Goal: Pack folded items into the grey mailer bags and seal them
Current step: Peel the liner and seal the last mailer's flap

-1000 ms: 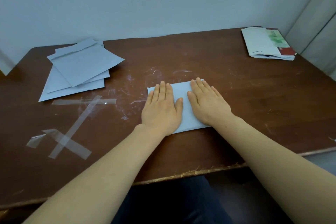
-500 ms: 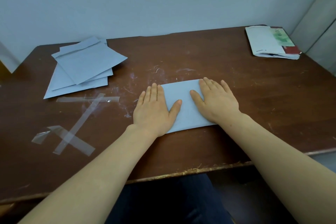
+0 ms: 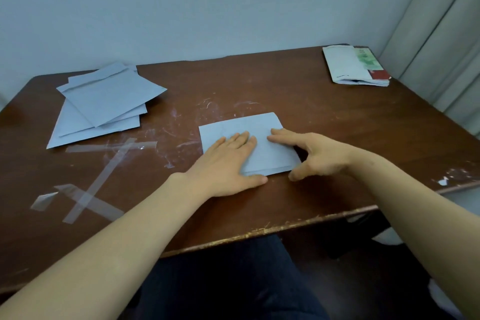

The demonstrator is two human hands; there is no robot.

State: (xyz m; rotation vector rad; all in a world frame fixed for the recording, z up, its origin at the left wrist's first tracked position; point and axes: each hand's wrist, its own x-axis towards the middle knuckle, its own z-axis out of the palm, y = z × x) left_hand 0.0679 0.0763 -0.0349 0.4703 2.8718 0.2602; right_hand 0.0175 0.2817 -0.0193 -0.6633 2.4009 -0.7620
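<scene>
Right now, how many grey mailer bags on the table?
4 visible: one mailer at the table's centre, left hand flat on it, right hand touching it; three overlapping in the pile at far left. More may be hidden in it.

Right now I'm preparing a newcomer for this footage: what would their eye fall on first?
Both hands, in the middle of the table: the left hand lies flat on a grey mailer, and the right hand arches over its right end, fingertips on it. Next comes the fanned stack of mailers at far left, with crossed tape strips stuck down in front of it. Folded papers sit in the far right corner.
</scene>
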